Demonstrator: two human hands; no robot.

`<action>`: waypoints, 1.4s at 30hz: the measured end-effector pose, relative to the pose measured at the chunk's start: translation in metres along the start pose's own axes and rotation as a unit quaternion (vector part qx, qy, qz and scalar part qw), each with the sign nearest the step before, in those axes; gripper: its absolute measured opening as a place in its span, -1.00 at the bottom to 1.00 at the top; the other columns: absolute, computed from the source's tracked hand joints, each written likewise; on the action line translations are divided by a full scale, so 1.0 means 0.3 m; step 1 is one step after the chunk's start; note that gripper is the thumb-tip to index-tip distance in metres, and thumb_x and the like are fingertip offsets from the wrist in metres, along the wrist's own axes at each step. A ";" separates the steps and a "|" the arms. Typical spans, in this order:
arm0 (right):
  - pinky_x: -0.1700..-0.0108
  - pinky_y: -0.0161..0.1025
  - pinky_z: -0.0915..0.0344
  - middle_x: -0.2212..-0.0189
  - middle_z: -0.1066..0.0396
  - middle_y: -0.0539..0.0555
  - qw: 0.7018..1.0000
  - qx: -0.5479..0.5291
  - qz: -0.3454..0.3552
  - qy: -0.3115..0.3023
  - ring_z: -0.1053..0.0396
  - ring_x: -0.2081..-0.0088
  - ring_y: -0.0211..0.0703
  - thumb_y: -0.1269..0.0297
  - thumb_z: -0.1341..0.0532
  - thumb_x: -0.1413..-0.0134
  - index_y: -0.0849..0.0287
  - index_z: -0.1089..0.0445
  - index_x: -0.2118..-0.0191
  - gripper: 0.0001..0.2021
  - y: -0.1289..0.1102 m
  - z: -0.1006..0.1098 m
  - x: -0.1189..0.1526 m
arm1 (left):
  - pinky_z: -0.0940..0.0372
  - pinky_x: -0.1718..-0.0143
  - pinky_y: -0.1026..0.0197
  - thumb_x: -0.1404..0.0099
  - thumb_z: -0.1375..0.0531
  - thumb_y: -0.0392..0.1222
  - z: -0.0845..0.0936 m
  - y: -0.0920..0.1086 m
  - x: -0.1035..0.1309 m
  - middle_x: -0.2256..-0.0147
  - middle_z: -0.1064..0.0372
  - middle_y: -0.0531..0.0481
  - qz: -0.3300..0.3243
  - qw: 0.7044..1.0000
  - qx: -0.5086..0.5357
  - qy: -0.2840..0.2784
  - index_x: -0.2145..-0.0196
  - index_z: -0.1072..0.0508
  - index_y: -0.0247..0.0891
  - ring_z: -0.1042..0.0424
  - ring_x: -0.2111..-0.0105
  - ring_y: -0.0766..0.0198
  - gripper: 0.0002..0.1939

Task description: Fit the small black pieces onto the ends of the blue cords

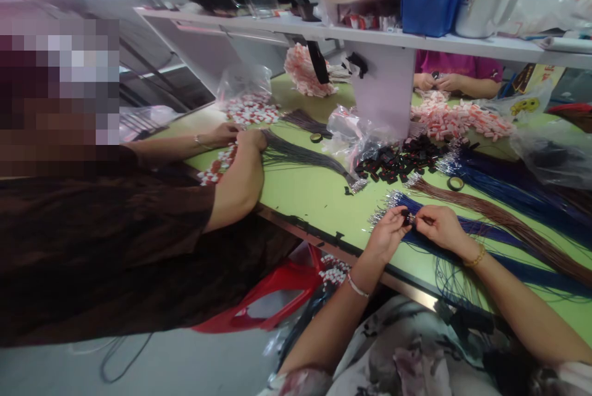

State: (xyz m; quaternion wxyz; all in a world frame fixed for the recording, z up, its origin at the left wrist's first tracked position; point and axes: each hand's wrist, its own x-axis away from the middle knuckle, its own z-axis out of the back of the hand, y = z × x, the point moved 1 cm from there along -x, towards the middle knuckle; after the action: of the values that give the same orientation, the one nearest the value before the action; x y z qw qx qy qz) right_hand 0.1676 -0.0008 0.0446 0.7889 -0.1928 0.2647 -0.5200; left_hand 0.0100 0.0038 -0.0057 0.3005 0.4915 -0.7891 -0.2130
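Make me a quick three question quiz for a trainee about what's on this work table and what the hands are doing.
1. True or false: both hands meet over the blue wires.
2. Which pile lies beyond the brown wires? A) black connectors B) metal screws
3. What colour is the table?

Key:
1. True: left hand and right hand pinch a small black connector above the blue wires.
2. A, black connectors; brown wires.
3. Green table.
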 end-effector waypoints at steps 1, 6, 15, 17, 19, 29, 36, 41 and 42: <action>0.43 -0.36 -0.02 0.56 -0.36 0.00 1.000 0.006 0.000 0.001 -0.21 0.51 -0.29 0.34 -0.12 -0.02 0.17 -0.38 0.53 -0.82 0.000 0.000 0.000 | -0.30 0.21 0.28 -0.04 -0.30 -0.33 0.000 0.000 0.000 0.29 -0.36 -0.01 -0.001 1.000 -0.001 0.001 0.23 -0.43 -0.29 -0.39 0.31 0.36 -0.72; 0.46 -0.35 0.02 0.59 -0.34 -0.01 0.999 0.035 -0.007 0.013 -0.18 0.54 -0.30 0.35 -0.12 0.00 0.17 -0.34 0.55 -0.83 -0.003 -0.004 0.004 | -0.29 0.19 0.26 -0.01 -0.32 -0.31 -0.008 0.004 0.004 0.29 -0.36 -0.01 -0.007 1.000 -0.014 0.009 0.26 -0.43 -0.29 -0.38 0.31 0.37 -0.71; 0.43 -0.33 0.00 0.53 -0.39 0.04 0.997 0.071 0.007 -0.020 -0.23 0.51 -0.27 0.35 -0.09 -0.05 0.18 -0.36 0.50 -0.82 -0.004 -0.013 0.003 | -0.27 0.26 0.25 0.05 -0.36 -0.23 -0.022 -0.022 0.018 0.38 -0.40 0.00 -0.035 0.993 -0.102 0.049 0.26 -0.43 -0.31 -0.38 0.39 0.36 -0.65; 0.44 -0.34 0.00 0.53 -0.39 0.04 0.997 0.061 0.017 -0.048 -0.23 0.51 -0.27 0.35 -0.07 -0.07 0.18 -0.37 0.47 -0.82 0.001 -0.009 0.001 | -0.28 0.24 0.24 0.05 -0.36 -0.21 -0.023 -0.025 0.020 0.39 -0.39 0.01 -0.033 0.994 -0.092 0.053 0.27 -0.43 -0.31 -0.38 0.39 0.37 -0.65; 0.46 -0.34 0.02 0.58 -0.36 0.02 0.997 0.052 0.013 -0.061 -0.20 0.56 -0.29 0.34 -0.07 -0.08 0.19 -0.36 0.48 -0.82 0.003 -0.010 -0.001 | -0.28 0.24 0.25 0.06 -0.36 -0.21 -0.023 -0.025 0.018 0.39 -0.39 0.01 -0.033 0.994 -0.085 0.055 0.28 -0.43 -0.31 -0.38 0.39 0.37 -0.65; 0.51 -0.36 0.01 0.64 -0.23 -0.07 0.986 -0.127 -0.046 -0.093 -0.09 0.60 -0.33 0.18 -0.01 -0.18 0.19 -0.32 0.48 -0.70 0.035 0.030 -0.027 | -0.28 0.14 0.13 -0.05 -0.30 -0.22 -0.079 -0.028 0.117 0.29 -0.41 -0.06 -0.158 0.960 -0.223 0.067 0.25 -0.46 -0.23 -0.39 0.26 0.22 -0.74; 0.41 -0.34 -0.08 0.50 -0.35 -0.01 0.992 -0.038 -0.054 -0.107 -0.22 0.47 -0.28 0.21 -0.09 -0.14 0.19 -0.35 0.39 -0.81 0.032 -0.028 -0.018 | -0.25 0.06 0.10 -0.16 -0.09 -0.35 -0.184 -0.207 0.332 0.12 -0.43 -0.14 -0.216 0.690 -0.509 -0.466 0.03 -0.44 -0.11 -0.39 0.13 0.08 -0.58; 0.24 -0.26 -0.09 0.31 -0.38 0.12 0.991 0.129 -0.011 -0.044 -0.29 0.28 -0.15 0.19 -0.08 -0.18 0.16 -0.41 0.22 -0.79 0.010 -0.108 0.044 | -0.26 0.09 0.11 -0.18 -0.15 -0.26 -0.184 -0.207 0.316 0.14 -0.44 -0.13 -0.266 0.702 -0.483 -0.451 0.05 -0.45 -0.07 -0.41 0.15 0.08 -0.64; 0.22 -0.25 -0.08 0.30 -0.38 0.12 0.988 0.139 0.015 -0.062 -0.29 0.26 -0.14 0.19 -0.08 -0.19 0.15 -0.41 0.21 -0.78 0.008 -0.112 0.054 | -0.23 0.04 0.08 -0.19 -0.15 -0.25 -0.177 -0.174 0.294 0.12 -0.44 -0.13 -0.268 0.729 -0.475 -0.414 0.05 -0.45 -0.07 -0.39 0.12 0.07 -0.65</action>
State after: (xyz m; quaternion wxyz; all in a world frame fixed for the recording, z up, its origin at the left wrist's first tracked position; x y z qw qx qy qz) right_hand 0.1537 -0.0157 0.0134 0.8305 -0.1090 0.1433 -0.5271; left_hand 0.0505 -0.1003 0.0235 0.0689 0.3389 -0.4670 -0.8138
